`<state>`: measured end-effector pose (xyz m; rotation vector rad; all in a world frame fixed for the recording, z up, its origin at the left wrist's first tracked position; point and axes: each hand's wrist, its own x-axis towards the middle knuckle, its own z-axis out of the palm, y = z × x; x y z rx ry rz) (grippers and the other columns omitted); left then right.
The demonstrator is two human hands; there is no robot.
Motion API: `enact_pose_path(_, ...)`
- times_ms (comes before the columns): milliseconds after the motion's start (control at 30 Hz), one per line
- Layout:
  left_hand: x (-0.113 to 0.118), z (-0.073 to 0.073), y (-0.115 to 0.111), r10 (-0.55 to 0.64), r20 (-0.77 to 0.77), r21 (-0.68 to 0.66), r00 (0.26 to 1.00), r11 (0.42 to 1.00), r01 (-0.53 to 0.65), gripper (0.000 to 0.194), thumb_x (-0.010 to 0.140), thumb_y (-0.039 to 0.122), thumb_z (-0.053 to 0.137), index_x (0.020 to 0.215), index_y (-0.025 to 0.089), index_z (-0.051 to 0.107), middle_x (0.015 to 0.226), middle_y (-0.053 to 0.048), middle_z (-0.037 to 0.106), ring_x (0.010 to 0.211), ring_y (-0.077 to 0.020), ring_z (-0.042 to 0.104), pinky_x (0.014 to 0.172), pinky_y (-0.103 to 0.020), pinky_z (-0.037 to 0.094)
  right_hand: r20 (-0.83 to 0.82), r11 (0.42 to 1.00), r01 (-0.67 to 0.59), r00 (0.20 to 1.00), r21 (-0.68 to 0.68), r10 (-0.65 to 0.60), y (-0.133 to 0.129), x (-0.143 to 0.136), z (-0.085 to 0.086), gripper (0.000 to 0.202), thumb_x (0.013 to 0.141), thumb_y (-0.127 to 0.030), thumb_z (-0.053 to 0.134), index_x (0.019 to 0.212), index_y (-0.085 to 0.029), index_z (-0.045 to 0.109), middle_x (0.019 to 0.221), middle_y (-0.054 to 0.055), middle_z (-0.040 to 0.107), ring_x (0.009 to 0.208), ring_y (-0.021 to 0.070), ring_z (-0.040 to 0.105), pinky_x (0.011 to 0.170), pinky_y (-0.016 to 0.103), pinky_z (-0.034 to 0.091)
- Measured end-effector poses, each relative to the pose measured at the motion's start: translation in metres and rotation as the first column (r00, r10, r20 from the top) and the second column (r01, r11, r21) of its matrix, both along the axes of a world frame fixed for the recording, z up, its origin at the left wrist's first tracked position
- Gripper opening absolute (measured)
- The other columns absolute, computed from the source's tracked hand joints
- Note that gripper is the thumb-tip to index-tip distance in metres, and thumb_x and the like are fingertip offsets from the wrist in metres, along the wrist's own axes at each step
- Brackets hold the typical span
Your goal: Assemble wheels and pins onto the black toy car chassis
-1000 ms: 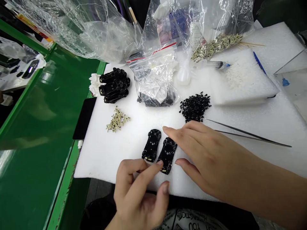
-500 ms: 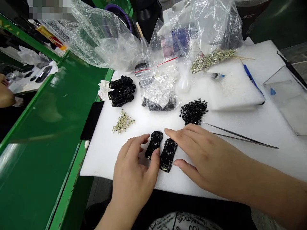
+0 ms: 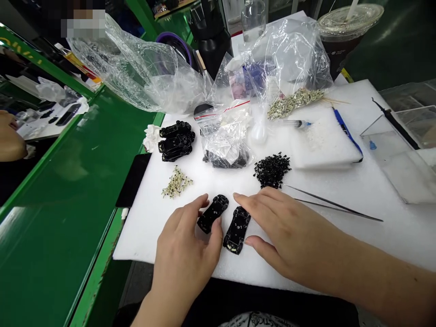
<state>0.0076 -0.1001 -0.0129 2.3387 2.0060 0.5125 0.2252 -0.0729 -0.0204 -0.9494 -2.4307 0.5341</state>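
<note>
Two black car-shaped parts lie side by side on the white foam sheet (image 3: 136, 236). My left hand (image 3: 189, 236) has its thumb and index finger around the left black part (image 3: 213, 213), touching its sides. The right black part (image 3: 237, 230) lies slightly nearer to me, tilted the same way. Beside it, my right hand (image 3: 282, 227) has thumb and fingers spread, with the fingertips at the part's right edge and nothing gripped. Behind my right hand are a heap of small black pieces (image 3: 272, 169) and metal tweezers (image 3: 337, 205).
Several stacked black car parts (image 3: 175, 141) and a pile of small pale pieces (image 3: 177, 182) are at the left. Plastic bags (image 3: 226, 141), a syringe (image 3: 296, 123) and a foam block (image 3: 323, 147) stand behind. A phone (image 3: 133, 180) borders the sheet. Another person's arm (image 3: 12, 141) shows far left.
The left black part has moved left with my left hand and turned clockwise, widening the gap to the right part. The camera view has shifted, showing more of the back, including a drink cup.
</note>
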Motion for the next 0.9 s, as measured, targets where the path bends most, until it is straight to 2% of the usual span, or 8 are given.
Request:
enact_pose_path(200,-0.005,-0.003,0.003,-0.054,-0.026,0.072,0.998,0.996,0.055,0.035,0.088,0.029,0.069,0.120,0.018,0.064,0.098,-0.003,0.072,0.086,-0.0189,0.067,0.080,-0.032,0.056,-0.014,1.000,0.001,1.000,0.003,-0.001,0.001,-0.001,0.002,0.050,0.096,-0.020,0.048,0.141,0.001,0.047,0.128,0.017,0.063,0.110,0.0311,0.059,0.097,0.053,0.053)
enact_pose_path(400,-0.009,-0.003,0.004,-0.076,0.036,0.143,0.996,0.987,0.070,0.036,0.086,0.022,0.070,0.121,0.016,0.064,0.098,-0.002,0.073,0.087,-0.0157,0.068,0.080,-0.027,0.057,-0.063,0.998,0.031,0.997,-0.054,-0.035,0.000,0.000,0.002,0.047,0.096,-0.020,0.049,0.140,-0.002,0.049,0.123,0.017,0.064,0.112,0.0312,0.060,0.096,0.053,0.055)
enact_pose_path(533,-0.006,0.006,-0.002,-0.164,0.116,0.184,0.980,0.973,0.141,0.035,0.086,0.017,0.070,0.121,0.017,0.064,0.103,-0.004,0.073,0.092,-0.0146,0.069,0.085,-0.026,0.057,-0.217,0.990,0.105,0.968,-0.094,-0.123,-0.002,0.000,0.005,0.038,0.096,-0.018,0.051,0.133,-0.009,0.055,0.121,0.014,0.066,0.113,0.0254,0.061,0.098,0.046,0.055)
enact_pose_path(633,-0.001,0.017,-0.011,-0.234,0.173,0.186,0.957,0.962,0.202,0.037,0.086,0.015,0.069,0.122,0.017,0.063,0.107,-0.005,0.073,0.096,-0.0151,0.070,0.087,-0.026,0.058,-0.333,0.971,0.130,0.923,-0.198,-0.192,-0.002,-0.001,0.011,0.033,0.093,-0.017,0.056,0.125,-0.014,0.060,0.110,0.009,0.070,0.101,0.0208,0.065,0.091,0.039,0.057)
enact_pose_path(700,0.002,0.022,-0.016,-0.278,0.193,0.198,0.941,0.950,0.241,0.039,0.085,0.013,0.069,0.123,0.016,0.063,0.108,-0.006,0.073,0.097,-0.0158,0.070,0.086,-0.027,0.059,-0.370,0.930,0.101,0.898,-0.353,-0.239,-0.003,-0.001,0.016,0.033,0.090,-0.018,0.060,0.123,-0.017,0.063,0.103,0.006,0.071,0.087,0.0174,0.067,0.080,0.033,0.059)
enact_pose_path(733,0.003,0.024,-0.019,-0.300,0.198,0.209,0.933,0.943,0.259,0.039,0.084,0.011,0.069,0.122,0.015,0.063,0.108,-0.007,0.073,0.097,-0.0162,0.070,0.086,-0.027,0.059,-0.378,0.891,0.071,0.888,-0.448,-0.261,-0.003,-0.001,0.018,0.033,0.090,-0.019,0.061,0.122,-0.019,0.064,0.101,0.005,0.071,0.083,0.0160,0.067,0.074,0.029,0.059)
enact_pose_path(800,0.005,0.025,-0.022,-0.332,0.200,0.259,0.922,0.925,0.277,0.041,0.080,0.006,0.071,0.120,0.013,0.065,0.107,-0.007,0.074,0.097,-0.0166,0.069,0.085,-0.027,0.060,-0.391,0.783,-0.001,0.867,-0.622,-0.309,-0.003,-0.001,0.022,0.031,0.091,-0.019,0.060,0.121,-0.020,0.066,0.099,0.004,0.072,0.079,0.0136,0.068,0.068,0.024,0.058)
enact_pose_path(900,0.009,0.025,-0.024,-0.354,0.162,0.324,0.921,0.901,0.290,0.048,0.075,-0.001,0.072,0.121,0.011,0.066,0.106,-0.006,0.074,0.099,-0.0167,0.068,0.085,-0.028,0.061,-0.398,0.626,-0.092,0.840,-0.774,-0.369,-0.003,0.000,0.025,0.025,0.093,-0.019,0.058,0.116,-0.017,0.068,0.090,0.003,0.072,0.074,0.0128,0.068,0.067,0.022,0.057)
